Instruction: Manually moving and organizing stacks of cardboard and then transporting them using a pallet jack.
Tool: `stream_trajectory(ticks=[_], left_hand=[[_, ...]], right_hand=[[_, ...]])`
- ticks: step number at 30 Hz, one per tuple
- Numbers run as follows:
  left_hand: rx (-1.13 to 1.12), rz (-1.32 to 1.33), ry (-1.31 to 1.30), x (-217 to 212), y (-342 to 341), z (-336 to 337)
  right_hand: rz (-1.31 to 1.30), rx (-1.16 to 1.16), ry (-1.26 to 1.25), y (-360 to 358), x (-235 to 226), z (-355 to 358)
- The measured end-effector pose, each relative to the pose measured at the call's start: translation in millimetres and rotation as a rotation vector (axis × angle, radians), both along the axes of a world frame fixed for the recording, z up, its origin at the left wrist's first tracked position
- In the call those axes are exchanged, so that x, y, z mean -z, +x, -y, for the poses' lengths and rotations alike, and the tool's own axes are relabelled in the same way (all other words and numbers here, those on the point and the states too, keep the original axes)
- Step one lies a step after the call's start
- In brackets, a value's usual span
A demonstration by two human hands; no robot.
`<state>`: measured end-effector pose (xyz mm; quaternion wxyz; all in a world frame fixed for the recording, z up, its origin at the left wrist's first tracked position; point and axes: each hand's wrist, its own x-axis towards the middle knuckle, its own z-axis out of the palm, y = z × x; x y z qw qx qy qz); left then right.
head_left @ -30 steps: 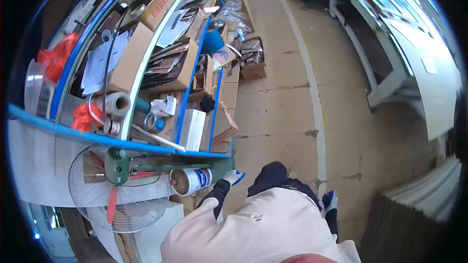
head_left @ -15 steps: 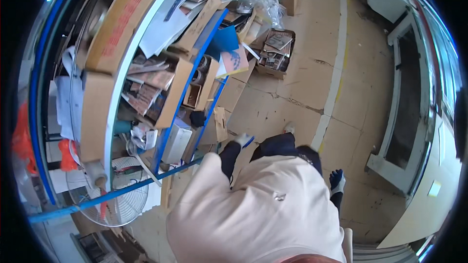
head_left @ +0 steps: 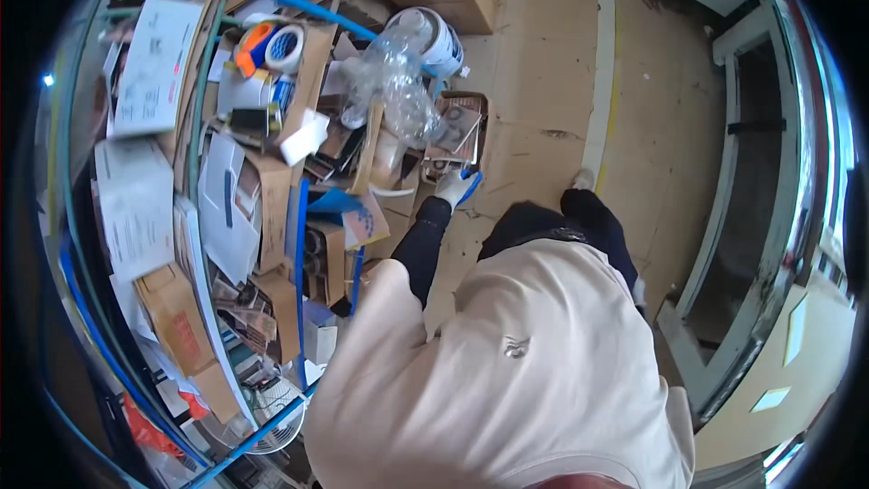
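Person bent forward over a floor (head_left: pixel 543 100) of flattened brown board, beside a blue-framed shelf rack (head_left: pixel 299 244) crammed with cartons and papers.

Left hand (head_left: pixel 455 186), in a white and blue glove, is stretched out low at the foot of the rack. It sits at the near edge of a shallow open box (head_left: pixel 457 131) that stands on the floor and holds dark printed sheets. Glove looks to touch the box rim; whether the fingers are spread or closed on it cannot be told at this size. Dark sleeve runs back to a cream-coloured top.

Right hand not seen; it is hidden behind the body.

Just beyond the box: crumpled clear plastic (head_left: pixel 394 81), then a white bucket (head_left: pixel 430 36). Rolls of tape (head_left: pixel 272 45) lie on the rack's upper shelf.
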<state>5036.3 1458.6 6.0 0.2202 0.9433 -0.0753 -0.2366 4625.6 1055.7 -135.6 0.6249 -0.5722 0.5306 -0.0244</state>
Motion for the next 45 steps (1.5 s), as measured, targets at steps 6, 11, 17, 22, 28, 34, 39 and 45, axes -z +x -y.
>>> stream_trajectory(ticks=[6,11,17,22,28,34,39,45], left_hand=[[-0.159,-0.148,-0.109,46.4,81.4,74.8],[-0.183,-0.504,0.048,64.1,152.1,129.6],[0.330,-0.190,0.140,90.9,340.0,212.2],[-0.205,-0.123,-0.232,30.1,586.3,351.1],[-0.270,-0.067,-0.297,9.1,802.2,471.5],[-0.337,-0.424,-0.133,34.2,865.0,477.8],[-0.683,-0.668,-0.279,48.5,985.8,519.7],[-0.387,-0.381,-0.193,55.7,1173.7,612.9]], right_hand=[[0.020,0.099,0.297,300.6,-79.7,235.5],[0.155,-0.015,0.134,534.8,-130.3,353.1],[0.115,0.032,0.360,659.5,-101.0,381.3],[0.053,-0.364,-0.090,685.9,-42.0,392.4],[-0.076,-0.212,-0.028,826.9,-3.9,457.4],[0.095,0.103,0.719,1125.8,-2.8,581.2],[0.186,-0.069,0.339,1431.2,-52.0,689.9],[0.263,-0.153,0.277,1682.6,-78.7,758.1]])
